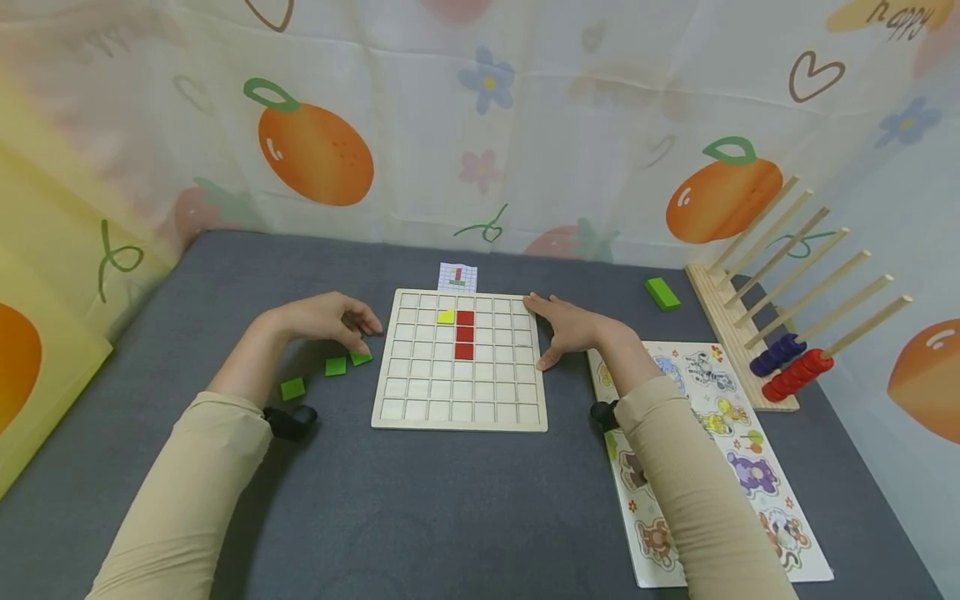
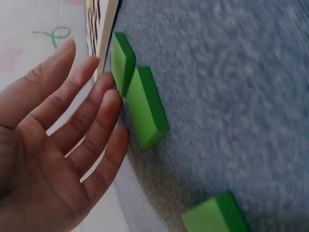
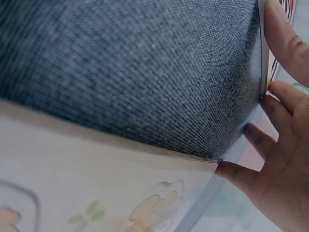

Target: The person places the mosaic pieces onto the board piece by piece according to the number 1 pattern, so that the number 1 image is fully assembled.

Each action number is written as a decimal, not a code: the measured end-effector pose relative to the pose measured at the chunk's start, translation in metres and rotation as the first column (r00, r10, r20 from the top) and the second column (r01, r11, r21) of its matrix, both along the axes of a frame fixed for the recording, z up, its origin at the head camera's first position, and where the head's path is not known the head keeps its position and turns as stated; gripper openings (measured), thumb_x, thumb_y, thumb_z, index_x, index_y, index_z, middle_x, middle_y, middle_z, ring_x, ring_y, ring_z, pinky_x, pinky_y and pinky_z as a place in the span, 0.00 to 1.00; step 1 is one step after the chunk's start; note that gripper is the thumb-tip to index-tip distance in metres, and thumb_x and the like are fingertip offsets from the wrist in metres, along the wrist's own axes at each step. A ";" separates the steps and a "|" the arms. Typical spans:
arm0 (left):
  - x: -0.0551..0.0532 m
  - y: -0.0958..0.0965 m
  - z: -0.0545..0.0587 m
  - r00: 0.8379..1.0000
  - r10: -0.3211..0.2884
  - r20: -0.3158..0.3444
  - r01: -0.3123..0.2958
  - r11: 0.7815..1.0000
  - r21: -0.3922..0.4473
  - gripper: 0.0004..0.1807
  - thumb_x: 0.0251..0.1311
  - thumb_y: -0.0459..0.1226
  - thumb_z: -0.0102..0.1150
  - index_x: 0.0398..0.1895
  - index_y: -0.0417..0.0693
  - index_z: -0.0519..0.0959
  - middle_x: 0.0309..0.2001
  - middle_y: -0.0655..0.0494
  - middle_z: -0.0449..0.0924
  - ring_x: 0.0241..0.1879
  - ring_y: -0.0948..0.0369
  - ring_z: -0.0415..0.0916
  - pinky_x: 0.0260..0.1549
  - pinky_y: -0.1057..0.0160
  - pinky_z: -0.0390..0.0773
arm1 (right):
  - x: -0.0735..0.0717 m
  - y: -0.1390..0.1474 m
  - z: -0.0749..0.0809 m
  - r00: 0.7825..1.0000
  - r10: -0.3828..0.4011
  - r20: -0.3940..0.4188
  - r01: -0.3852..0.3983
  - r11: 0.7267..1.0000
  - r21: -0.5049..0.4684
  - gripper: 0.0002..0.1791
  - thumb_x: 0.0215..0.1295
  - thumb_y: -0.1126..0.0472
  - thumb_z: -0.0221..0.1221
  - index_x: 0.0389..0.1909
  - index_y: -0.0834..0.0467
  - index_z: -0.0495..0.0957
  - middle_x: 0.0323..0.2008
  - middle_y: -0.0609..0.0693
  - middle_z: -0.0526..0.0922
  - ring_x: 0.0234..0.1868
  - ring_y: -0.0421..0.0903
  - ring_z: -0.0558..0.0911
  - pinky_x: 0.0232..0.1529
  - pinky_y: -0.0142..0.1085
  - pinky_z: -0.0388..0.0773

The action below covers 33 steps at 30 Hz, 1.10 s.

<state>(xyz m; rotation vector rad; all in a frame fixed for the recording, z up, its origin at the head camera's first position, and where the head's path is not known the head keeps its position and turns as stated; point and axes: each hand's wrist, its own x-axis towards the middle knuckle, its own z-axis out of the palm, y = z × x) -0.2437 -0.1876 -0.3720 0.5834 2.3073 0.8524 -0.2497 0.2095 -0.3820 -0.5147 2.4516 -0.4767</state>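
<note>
A wooden grid board (image 1: pixel 461 426) lies on the dark cloth with a yellow tile (image 1: pixel 446 317) and a column of three red tiles (image 1: pixel 465 334) in its cells. To its left are three green tiles (image 1: pixel 335 367), two of them close together. Over these two hovers my left hand (image 1: pixel 326 321), fingers loosely bent and apart; the left wrist view shows its fingertips beside the nearer green tile (image 2: pixel 147 108), nothing in the grasp. My right hand (image 1: pixel 570 325) rests with spread thumb and fingers at the board's right edge, its thumb (image 3: pixel 285 43) touching the rim.
A small pattern card (image 1: pixel 457 277) lies behind the board. On the right are an animal picture puzzle (image 1: pixel 738 500), partly under my right forearm, a peg rack (image 1: pixel 705 304) with blue and red beads, and a green block (image 1: pixel 662 294). A printed curtain (image 1: pixel 525 150) hangs behind.
</note>
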 end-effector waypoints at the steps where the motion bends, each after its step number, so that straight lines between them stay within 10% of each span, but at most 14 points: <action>1: 0.000 -0.001 0.000 1.000 -0.007 0.017 0.007 1.000 -0.001 0.24 0.60 0.38 0.66 0.58 0.38 0.77 0.58 0.40 0.77 0.54 0.51 0.76 0.53 0.54 0.77 | 0.000 0.000 0.000 1.000 0.000 0.001 0.000 1.000 0.000 0.63 0.53 0.55 0.73 0.80 0.53 0.39 0.81 0.54 0.36 0.81 0.60 0.34 0.77 0.61 0.41; 17: -0.010 -0.004 -0.011 0.990 -0.081 0.117 0.080 0.997 0.010 0.25 0.54 0.31 0.69 0.56 0.37 0.73 0.48 0.47 0.70 0.46 0.55 0.63 0.42 0.62 0.72 | 0.001 0.000 0.001 1.000 0.003 0.000 -0.003 1.000 -0.014 0.63 0.53 0.55 0.73 0.80 0.53 0.39 0.81 0.54 0.36 0.81 0.60 0.33 0.77 0.62 0.40; 33: -0.004 0.004 -0.010 0.999 -0.049 0.002 0.049 0.997 -0.058 0.21 0.49 0.29 0.72 0.46 0.38 0.75 0.45 0.45 0.72 0.46 0.52 0.67 0.43 0.59 0.73 | 0.002 0.000 0.003 1.000 0.005 0.000 -0.005 1.000 -0.013 0.63 0.52 0.55 0.73 0.80 0.54 0.39 0.81 0.55 0.36 0.81 0.61 0.34 0.77 0.61 0.40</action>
